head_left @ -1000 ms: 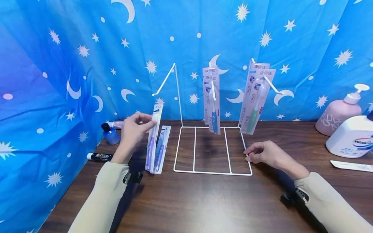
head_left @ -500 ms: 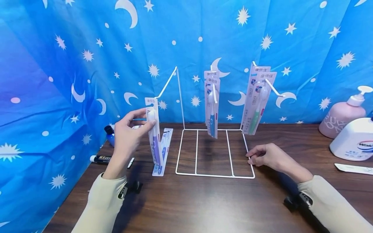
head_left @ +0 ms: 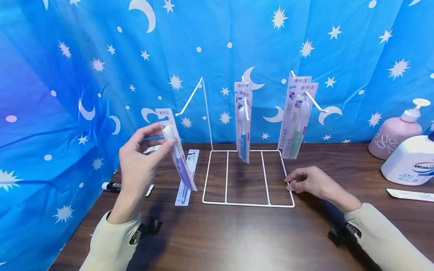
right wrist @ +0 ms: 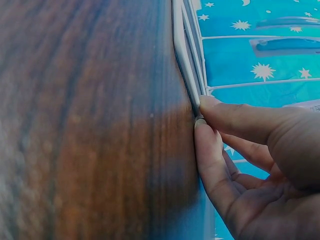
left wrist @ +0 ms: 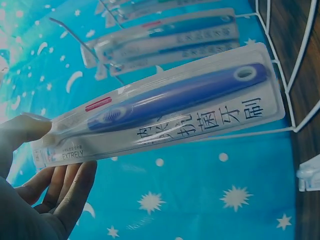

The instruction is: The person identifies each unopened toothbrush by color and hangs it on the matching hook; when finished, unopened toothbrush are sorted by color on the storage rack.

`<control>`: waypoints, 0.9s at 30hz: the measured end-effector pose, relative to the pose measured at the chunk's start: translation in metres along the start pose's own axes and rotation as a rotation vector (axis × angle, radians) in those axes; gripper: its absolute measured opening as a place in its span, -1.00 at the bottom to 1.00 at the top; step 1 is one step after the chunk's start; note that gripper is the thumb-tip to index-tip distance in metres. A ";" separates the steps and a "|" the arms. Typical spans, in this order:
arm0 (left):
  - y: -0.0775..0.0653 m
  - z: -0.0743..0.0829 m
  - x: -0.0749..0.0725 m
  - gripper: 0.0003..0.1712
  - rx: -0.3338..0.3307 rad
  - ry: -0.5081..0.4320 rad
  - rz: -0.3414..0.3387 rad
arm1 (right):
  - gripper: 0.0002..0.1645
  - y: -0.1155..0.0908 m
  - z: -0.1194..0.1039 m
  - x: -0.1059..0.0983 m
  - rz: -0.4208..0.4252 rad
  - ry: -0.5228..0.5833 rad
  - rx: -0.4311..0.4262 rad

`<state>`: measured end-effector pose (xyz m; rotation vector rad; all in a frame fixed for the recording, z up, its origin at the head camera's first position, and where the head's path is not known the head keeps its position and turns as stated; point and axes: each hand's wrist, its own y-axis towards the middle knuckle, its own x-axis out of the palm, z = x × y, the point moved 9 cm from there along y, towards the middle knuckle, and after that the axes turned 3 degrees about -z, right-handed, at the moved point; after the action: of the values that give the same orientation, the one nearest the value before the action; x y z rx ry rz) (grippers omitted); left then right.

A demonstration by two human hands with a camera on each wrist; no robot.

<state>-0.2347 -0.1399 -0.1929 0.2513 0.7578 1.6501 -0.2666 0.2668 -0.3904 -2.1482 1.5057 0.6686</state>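
My left hand (head_left: 140, 158) pinches a packaged purple toothbrush (head_left: 181, 165) by the upper part of its pack, thumb in front and fingers behind. The pack tilts, its top just left of the tip of the bare left hook (head_left: 190, 97) on the white wire rack (head_left: 249, 205). In the left wrist view the purple toothbrush (left wrist: 175, 95) shows through clear plastic. My right hand (head_left: 313, 182) pinches the rack's right base wire between thumb and finger. Packaged blue toothbrushes (head_left: 243, 139) hang on the middle hook and packaged green toothbrushes (head_left: 296, 135) on the right one.
Another packaged toothbrush (head_left: 183, 195) lies on the table (head_left: 237, 237) behind the held one. A black tube (head_left: 112, 186) lies at the left. At the right stand a pink pump bottle (head_left: 395, 131) and a white bottle (head_left: 407, 165), with a white strip (head_left: 410, 194) before them.
My left hand has lifted the purple toothbrush away from the one on the table, turned its front towards me and moved slightly left. The right hand keeps its place on the rack.
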 end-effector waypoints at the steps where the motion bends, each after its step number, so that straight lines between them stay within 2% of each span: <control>1: -0.001 0.004 -0.001 -0.49 0.006 -0.011 0.006 | -0.79 0.000 -0.001 0.000 0.002 0.003 -0.005; 8: -0.008 0.026 -0.001 -0.48 0.062 -0.052 -0.002 | -0.79 0.001 -0.002 -0.002 0.007 -0.033 -0.009; 12: -0.009 0.032 0.002 -0.48 0.086 -0.043 -0.010 | -0.80 0.000 -0.002 -0.002 0.011 -0.046 -0.003; 19: -0.007 0.033 0.012 -0.49 0.082 -0.059 -0.014 | -0.81 0.000 -0.002 -0.003 0.013 -0.041 -0.007; 24: -0.004 0.029 0.013 -0.48 0.069 -0.088 0.004 | -0.80 0.000 -0.002 -0.003 0.016 -0.044 -0.009; 27: -0.003 0.027 0.014 -0.48 0.079 -0.074 0.008 | -0.80 0.000 -0.002 -0.002 0.016 -0.045 -0.010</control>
<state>-0.2206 -0.1172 -0.1776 0.3700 0.7672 1.6109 -0.2672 0.2674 -0.3874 -2.1164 1.5009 0.7267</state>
